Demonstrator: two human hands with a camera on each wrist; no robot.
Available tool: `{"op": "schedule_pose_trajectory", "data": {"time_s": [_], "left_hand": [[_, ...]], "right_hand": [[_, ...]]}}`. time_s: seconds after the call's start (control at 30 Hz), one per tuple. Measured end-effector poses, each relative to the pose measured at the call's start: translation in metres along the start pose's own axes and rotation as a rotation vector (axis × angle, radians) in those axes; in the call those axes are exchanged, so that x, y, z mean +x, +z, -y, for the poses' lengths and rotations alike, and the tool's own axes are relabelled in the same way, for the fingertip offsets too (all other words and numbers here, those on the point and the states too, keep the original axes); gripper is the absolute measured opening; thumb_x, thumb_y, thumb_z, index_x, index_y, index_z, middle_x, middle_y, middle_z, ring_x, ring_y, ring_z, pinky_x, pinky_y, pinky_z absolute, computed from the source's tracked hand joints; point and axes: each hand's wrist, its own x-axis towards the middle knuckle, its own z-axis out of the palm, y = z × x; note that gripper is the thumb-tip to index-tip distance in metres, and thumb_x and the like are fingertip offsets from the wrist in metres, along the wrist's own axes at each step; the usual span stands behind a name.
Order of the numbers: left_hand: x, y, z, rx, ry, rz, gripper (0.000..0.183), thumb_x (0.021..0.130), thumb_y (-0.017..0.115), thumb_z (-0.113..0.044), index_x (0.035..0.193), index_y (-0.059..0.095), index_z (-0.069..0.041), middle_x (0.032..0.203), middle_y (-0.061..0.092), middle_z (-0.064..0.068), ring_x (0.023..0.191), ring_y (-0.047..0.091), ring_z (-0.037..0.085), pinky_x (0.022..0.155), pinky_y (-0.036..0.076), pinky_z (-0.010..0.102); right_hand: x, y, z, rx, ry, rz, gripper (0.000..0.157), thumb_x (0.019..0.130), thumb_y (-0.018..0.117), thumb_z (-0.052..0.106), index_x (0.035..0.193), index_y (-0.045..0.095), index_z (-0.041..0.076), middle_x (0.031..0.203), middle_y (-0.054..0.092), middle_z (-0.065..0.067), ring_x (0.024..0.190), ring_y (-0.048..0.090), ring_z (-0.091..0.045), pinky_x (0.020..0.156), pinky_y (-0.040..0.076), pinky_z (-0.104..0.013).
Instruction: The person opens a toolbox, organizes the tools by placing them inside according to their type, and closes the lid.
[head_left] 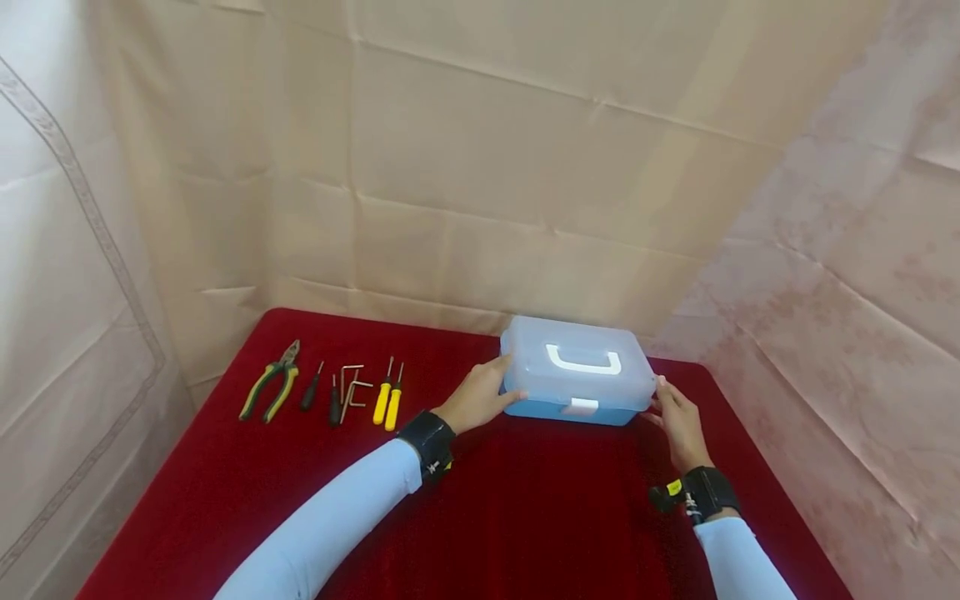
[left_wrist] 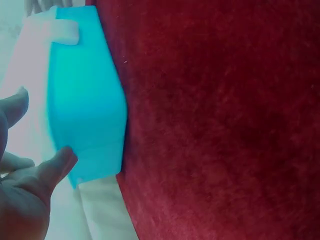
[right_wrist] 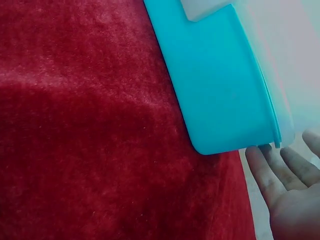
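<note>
A toolbox [head_left: 536,408] with a blue base, a clear lid [head_left: 588,335], a white handle [head_left: 585,367] and a white front latch [head_left: 581,407] stands at the back right of the table. The lid is down. My left hand [head_left: 482,397] is at its left end, the thumb by the front corner and the fingers along the side. In the left wrist view, that thumb [left_wrist: 64,159] lies against the blue wall. At the right end, the fingertips of my right hand [head_left: 681,425] touch the box's side, fingers mostly straight in the right wrist view.
On the left of the red-covered table [head_left: 525,517] lie pliers [head_left: 258,393], dark-handled screwdrivers [head_left: 309,394], several hex keys [head_left: 352,385] and two yellow-handled screwdrivers [head_left: 383,400]. A beige cloth [head_left: 465,167] hangs behind the table.
</note>
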Motion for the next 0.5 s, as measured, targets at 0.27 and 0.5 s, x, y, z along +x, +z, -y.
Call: {"op": "schedule_pose_trajectory", "data": {"time_s": [0.27, 0.5], "left_hand": [[-0.001, 0.016, 0.003, 0.168, 0.009, -0.062, 0.077, 0.095, 0.063, -0.034, 0.149, 0.029, 0.010, 0.145, 0.041, 0.021, 0.118, 0.054, 0.019, 0.096, 0.043, 0.028], [0.000, 0.022, 0.002, 0.097, -0.060, -0.094, 0.076, 0.097, 0.059, -0.035, 0.149, 0.028, 0.010, 0.139, 0.049, 0.019, 0.099, 0.062, 0.013, 0.084, 0.048, 0.022]], "right_hand": [[0.000, 0.002, -0.004, -0.014, 0.033, 0.009, 0.078, 0.100, 0.034, 0.061, 0.156, 0.027, 0.006, 0.150, 0.038, -0.019, 0.131, 0.043, -0.039, 0.101, 0.037, -0.050], [0.001, 0.005, -0.002, 0.014, 0.028, 0.022, 0.079, 0.099, 0.033, 0.063, 0.157, 0.026, 0.009, 0.152, 0.035, -0.017, 0.133, 0.039, -0.038, 0.104, 0.032, -0.052]]}}
